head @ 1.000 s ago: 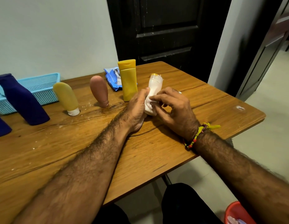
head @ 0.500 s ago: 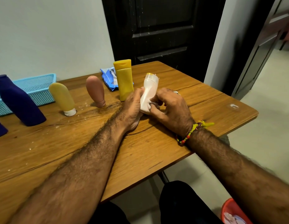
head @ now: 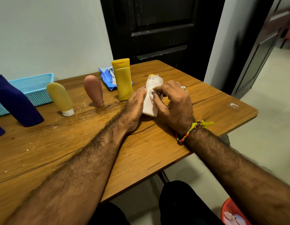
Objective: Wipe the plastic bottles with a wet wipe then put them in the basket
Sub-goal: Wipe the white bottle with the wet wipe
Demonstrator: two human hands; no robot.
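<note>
Head view, both hands (head: 175,101) gripping smooth white bottle (head: 150,103)

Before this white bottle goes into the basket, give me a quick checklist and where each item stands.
1. White bottle held: ok, left hand grips it.
2. Wet wipe on the bottle: ok, right hand presses it there.
3. Whole bottle wiped: cannot tell.
4. Blue basket has room: ok for the visible part.
5. Path to the basket: not ok, the purple bottle, pale yellow bottle and brown bottle stand between.
</note>
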